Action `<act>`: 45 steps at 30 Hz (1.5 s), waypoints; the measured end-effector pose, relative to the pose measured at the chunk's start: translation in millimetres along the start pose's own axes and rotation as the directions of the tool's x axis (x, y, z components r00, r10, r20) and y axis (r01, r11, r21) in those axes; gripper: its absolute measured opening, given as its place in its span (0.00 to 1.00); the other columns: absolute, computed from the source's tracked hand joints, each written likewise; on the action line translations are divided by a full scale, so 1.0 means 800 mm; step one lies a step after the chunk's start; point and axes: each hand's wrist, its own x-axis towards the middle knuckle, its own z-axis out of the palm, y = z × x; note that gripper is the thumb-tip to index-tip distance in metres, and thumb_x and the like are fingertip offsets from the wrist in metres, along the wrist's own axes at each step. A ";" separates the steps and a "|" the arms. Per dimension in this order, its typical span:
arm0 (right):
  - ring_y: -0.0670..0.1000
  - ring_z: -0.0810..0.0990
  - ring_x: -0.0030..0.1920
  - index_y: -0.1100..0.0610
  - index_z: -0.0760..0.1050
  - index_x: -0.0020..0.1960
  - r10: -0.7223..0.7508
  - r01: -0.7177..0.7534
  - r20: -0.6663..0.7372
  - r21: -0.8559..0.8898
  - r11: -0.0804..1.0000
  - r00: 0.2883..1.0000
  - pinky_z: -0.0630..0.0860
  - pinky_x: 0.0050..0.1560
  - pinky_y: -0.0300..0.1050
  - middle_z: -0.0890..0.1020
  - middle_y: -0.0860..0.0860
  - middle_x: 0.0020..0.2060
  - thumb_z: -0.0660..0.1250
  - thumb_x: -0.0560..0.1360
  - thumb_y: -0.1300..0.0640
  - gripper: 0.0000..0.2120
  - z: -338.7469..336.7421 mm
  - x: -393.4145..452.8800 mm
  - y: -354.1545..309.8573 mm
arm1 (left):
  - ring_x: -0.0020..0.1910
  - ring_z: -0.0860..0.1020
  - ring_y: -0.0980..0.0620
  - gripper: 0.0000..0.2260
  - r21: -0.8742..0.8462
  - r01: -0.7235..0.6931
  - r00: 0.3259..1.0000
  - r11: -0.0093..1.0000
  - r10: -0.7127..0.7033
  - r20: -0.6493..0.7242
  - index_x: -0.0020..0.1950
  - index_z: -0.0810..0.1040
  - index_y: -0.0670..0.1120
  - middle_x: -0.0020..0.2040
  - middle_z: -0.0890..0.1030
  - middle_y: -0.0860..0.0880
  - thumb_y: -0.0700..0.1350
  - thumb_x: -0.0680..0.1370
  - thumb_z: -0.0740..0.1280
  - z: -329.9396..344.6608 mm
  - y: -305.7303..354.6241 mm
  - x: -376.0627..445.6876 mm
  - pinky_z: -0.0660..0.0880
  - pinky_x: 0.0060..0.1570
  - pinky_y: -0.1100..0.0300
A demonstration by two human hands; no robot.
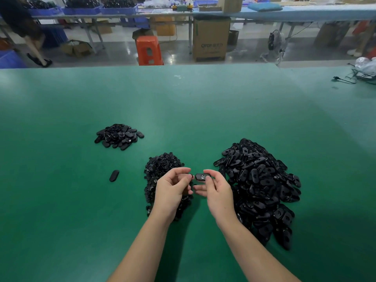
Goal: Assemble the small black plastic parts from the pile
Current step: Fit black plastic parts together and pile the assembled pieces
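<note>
You are working at a green worktop (pixel 183 110) in a factory room; beyond its far edge stand an orange stool (pixel 149 50), a cardboard box (pixel 211 38) and long benches carrying blue bins (pixel 81 9). The box bears printing, too blurred to read. A tangle of black cable (pixel 354 77) lies near the far right corner.

Three heaps of black parts sit on the worktop: a large pile of oval shells (pixel 262 186) toward the right, a pile of small round pieces (pixel 162 176) near the middle, partly hidden by your left wrist, and a smaller stack of ovals (pixel 119 136) farther left. One single oval (pixel 114 175) lies alone left of the round pieces.

Your right hand (pixel 217 192) pinches an oval shell (pixel 201 177) between thumb and fingers, raised between the two near heaps. Your left hand (pixel 173 190) pinches a tiny black piece (pixel 191 176), just beside that shell's end.
</note>
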 end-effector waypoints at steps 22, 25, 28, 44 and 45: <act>0.50 0.86 0.47 0.47 0.77 0.60 -0.100 0.111 0.050 -0.308 0.945 0.994 0.82 0.54 0.57 0.86 0.50 0.49 0.60 0.82 0.61 0.14 -0.006 -0.001 0.014 | 0.35 0.84 0.46 0.03 0.104 0.045 0.997 0.994 -0.038 -0.068 0.49 0.83 0.39 0.40 0.85 0.39 0.33 0.77 0.71 0.021 0.003 -0.005 0.80 0.34 0.58; 0.47 0.85 0.46 0.49 0.77 0.62 -0.115 0.129 0.058 -0.360 0.924 0.992 0.82 0.52 0.51 0.86 0.48 0.49 0.60 0.82 0.61 0.13 -0.009 -0.001 0.012 | 0.33 0.84 0.48 0.03 0.115 0.046 0.998 0.992 -0.041 -0.047 0.47 0.83 0.37 0.38 0.85 0.42 0.32 0.77 0.71 0.024 0.007 -0.007 0.78 0.32 0.61; 0.40 0.83 0.39 0.50 0.78 0.62 -0.149 0.167 0.074 -0.419 0.893 0.986 0.77 0.42 0.35 0.85 0.44 0.45 0.61 0.82 0.61 0.13 -0.013 -0.003 0.008 | 0.32 0.83 0.50 0.03 0.126 0.063 0.997 0.990 -0.059 -0.040 0.46 0.84 0.38 0.37 0.85 0.42 0.32 0.77 0.71 0.027 0.009 -0.009 0.78 0.31 0.62; 0.39 0.80 0.37 0.51 0.77 0.62 -0.205 0.235 0.114 -0.478 0.847 0.972 0.76 0.43 0.35 0.80 0.41 0.36 0.62 0.81 0.61 0.13 -0.013 -0.003 0.006 | 0.31 0.81 0.51 0.02 0.079 0.116 0.992 0.990 -0.111 -0.064 0.45 0.85 0.38 0.36 0.84 0.41 0.34 0.76 0.72 0.027 0.006 -0.008 0.76 0.30 0.62; 0.39 0.81 0.39 0.51 0.77 0.62 -0.198 0.227 0.113 -0.461 0.858 0.974 0.78 0.46 0.39 0.82 0.42 0.37 0.62 0.81 0.61 0.12 -0.013 -0.003 0.007 | 0.31 0.81 0.51 0.02 0.077 0.110 0.992 0.991 -0.104 -0.071 0.45 0.85 0.39 0.36 0.84 0.41 0.34 0.76 0.72 0.027 0.005 -0.008 0.76 0.30 0.63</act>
